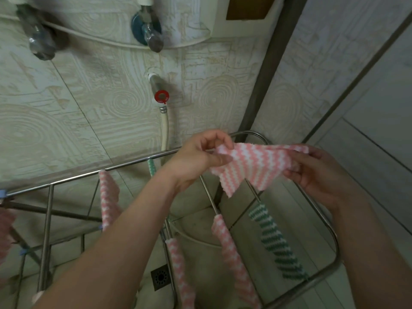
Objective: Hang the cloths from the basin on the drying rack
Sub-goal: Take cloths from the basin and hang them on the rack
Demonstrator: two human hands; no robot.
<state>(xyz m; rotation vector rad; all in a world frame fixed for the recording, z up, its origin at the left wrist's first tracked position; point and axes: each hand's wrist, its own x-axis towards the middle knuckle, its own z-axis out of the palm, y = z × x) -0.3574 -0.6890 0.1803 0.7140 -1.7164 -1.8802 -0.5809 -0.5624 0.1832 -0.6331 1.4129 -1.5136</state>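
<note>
While the pink-striped cloth (256,166) is held stretched above the far right corner of the drying rack (133,162), its ends are pinched by the left hand (198,160) and right hand (316,175) alike, and its long axis is judged crosswise to the rails (208,192) beneath.

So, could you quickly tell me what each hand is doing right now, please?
Left hand: pinching one end of the pink striped cloth.
Right hand: gripping the cloth's other end.
</note>
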